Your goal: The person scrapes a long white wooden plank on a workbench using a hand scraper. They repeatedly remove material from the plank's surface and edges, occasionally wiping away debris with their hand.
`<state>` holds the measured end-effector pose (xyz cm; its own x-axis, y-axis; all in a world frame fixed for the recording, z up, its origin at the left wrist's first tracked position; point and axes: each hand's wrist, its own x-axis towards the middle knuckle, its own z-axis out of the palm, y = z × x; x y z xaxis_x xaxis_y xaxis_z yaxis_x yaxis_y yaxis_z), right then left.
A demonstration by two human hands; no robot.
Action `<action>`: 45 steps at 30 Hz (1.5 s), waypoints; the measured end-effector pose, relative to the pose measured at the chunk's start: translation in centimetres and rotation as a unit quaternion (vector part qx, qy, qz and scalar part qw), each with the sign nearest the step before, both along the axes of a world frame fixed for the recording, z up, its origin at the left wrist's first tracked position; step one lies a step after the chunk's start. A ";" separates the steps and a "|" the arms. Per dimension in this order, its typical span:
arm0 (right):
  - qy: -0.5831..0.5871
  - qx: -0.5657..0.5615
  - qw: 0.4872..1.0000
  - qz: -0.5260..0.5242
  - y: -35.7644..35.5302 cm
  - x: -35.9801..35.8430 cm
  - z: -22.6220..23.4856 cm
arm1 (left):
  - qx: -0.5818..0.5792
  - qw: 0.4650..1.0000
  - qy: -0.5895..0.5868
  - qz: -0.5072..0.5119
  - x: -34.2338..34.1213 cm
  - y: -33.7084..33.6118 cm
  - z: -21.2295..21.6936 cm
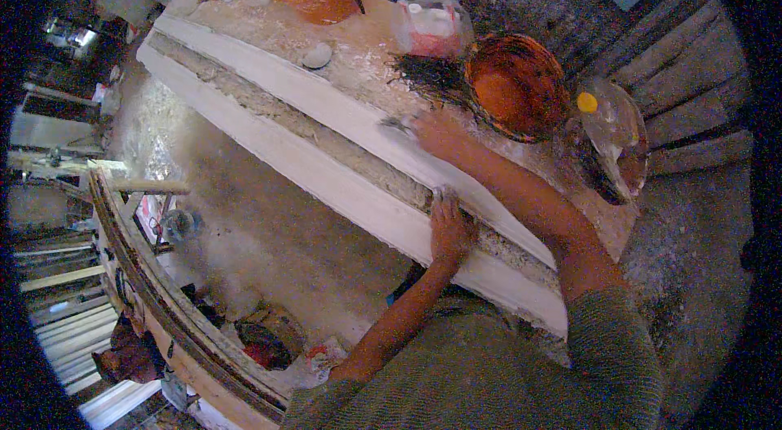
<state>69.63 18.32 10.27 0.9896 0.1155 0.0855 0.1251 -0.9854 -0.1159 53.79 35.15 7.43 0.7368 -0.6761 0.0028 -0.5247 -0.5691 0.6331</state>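
Note:
A long, pale white moulding (pixel 326 108) with a rough brown groove down its middle lies diagonally across the bench. My left hand (pixel 453 233) rests on its near part, fingers stretched toward the groove, holding nothing I can see. Farther out, my right hand (pixel 436 135) presses on the far white face. A small dark grey piece (pixel 397 126) shows at its fingertips, too blurred to name. White dust coats the moulding and the bench top (pixel 375 43) around it.
Beyond the moulding stand an orange bucket (pixel 322 2) with dark contents, a plastic-wrapped bundle (pixel 433 27), dark bristles (pixel 428 73), an orange-brown basket (pixel 518 88) and a clear container (pixel 617 133). A pale round lump (pixel 318 55) lies nearby. A curved wooden frame (pixel 155 291) stands at left.

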 end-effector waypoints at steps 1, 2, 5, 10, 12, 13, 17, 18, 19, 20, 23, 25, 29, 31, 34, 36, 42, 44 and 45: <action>-0.034 -0.007 0.999 0.005 0.8 2.1 -0.2 | 0.000 0.999 -0.033 -0.004 0.1 0.0 0.1; 0.037 -0.019 0.999 -0.015 1.2 3.8 0.1 | 0.020 0.999 -0.045 -0.015 0.2 0.1 0.3; 0.181 -0.018 0.982 -0.057 1.4 3.8 1.8 | 0.042 0.999 -0.018 -0.022 0.7 0.1 0.8; 0.105 -0.053 0.993 0.031 0.5 1.3 4.4 | 0.074 0.996 -0.031 -0.047 1.0 0.0 0.7; 0.116 -0.011 0.993 0.030 1.3 5.0 4.2 | 0.077 0.995 -0.047 -0.050 1.0 0.0 0.8; 0.084 -0.005 0.996 0.041 2.1 7.7 4.0 | 0.063 0.996 -0.058 -0.040 1.1 0.0 1.0; 0.063 0.027 0.998 -0.008 5.2 14.0 4.1 | 0.052 0.998 -0.008 -0.037 1.3 0.5 2.1; 0.064 0.023 0.997 -0.023 5.4 14.2 4.4 | 0.046 0.998 0.019 -0.040 1.3 0.6 2.2; 0.055 0.030 0.998 -0.027 5.9 13.9 4.8 | 0.036 0.999 -0.003 -0.030 1.3 0.6 2.2; 0.047 0.029 0.998 -0.036 6.4 13.5 5.2 | 0.025 0.999 -0.023 -0.017 1.1 0.7 2.0; 0.054 0.055 0.996 -0.049 8.2 13.1 5.5 | 0.008 0.999 -0.041 0.007 0.3 0.6 0.0; -0.002 0.067 0.997 -0.047 9.3 13.7 4.9 | 0.046 0.998 -0.016 -0.032 -0.7 0.7 -2.0; 0.009 0.056 0.992 -0.111 9.2 11.9 2.1 | 0.166 0.967 -0.155 -0.118 -2.5 0.8 -5.2; 0.019 0.082 0.989 -0.122 9.6 9.0 1.4 | 0.226 0.953 -0.095 -0.177 -2.9 0.9 -5.1; 0.019 0.093 0.979 -0.182 8.2 3.5 0.5 | 0.303 0.928 -0.159 -0.148 -2.6 0.7 -3.4; 0.013 0.081 0.981 -0.174 7.3 1.1 -0.3 | 0.303 0.936 -0.113 -0.140 -1.9 0.3 -2.3; -0.142 0.001 0.979 -0.147 7.0 -0.5 -1.8 | 0.240 0.962 -0.065 -0.110 -1.2 -0.1 -2.2; -0.168 0.004 0.973 -0.160 7.4 0.9 -1.5 | 0.198 0.972 -0.085 -0.088 -1.6 0.3 -2.9; -0.133 0.045 0.974 -0.177 7.6 2.1 -1.1 | 0.168 0.978 -0.100 -0.074 -1.8 0.6 -3.3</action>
